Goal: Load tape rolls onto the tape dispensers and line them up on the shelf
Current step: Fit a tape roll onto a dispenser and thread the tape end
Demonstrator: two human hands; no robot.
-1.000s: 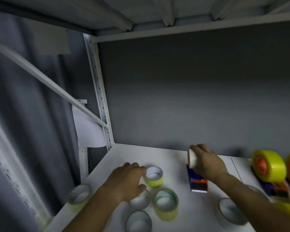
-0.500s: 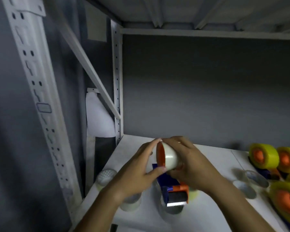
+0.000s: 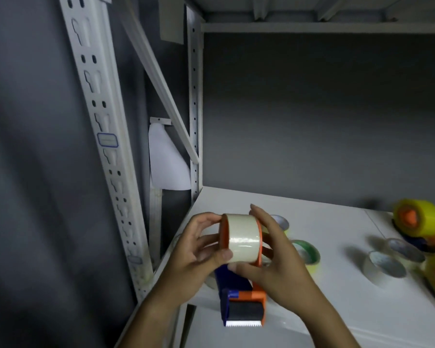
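Seating the white tape roll (image 3: 241,238) on the dispenser (image 3: 239,290) is what I have in hand: the roll now sits square between the orange wheel flanges, held up above the front left corner of the shelf (image 3: 319,222). Half a second ago it was tipped toward me with the orange core showing; a second ago the dispenser lay on the shelf and my left hand was down among the loose rolls. So I judge the roll is on, or very nearly on, the hub. My left hand (image 3: 199,249) grasps the roll's left side, thumb on its front face, fingers curled over the top edge. My right hand (image 3: 274,259) cups the right flange, thumb under the roll against the blue body. The serrated blade (image 3: 244,324) points toward me. Behind my hands lie a green roll (image 3: 307,253) and a yellowish roll (image 3: 280,223); further right, two clear rolls (image 3: 384,268). At the far right stand loaded dispensers with yellow tape (image 3: 418,221), which I take as the line this one joins next
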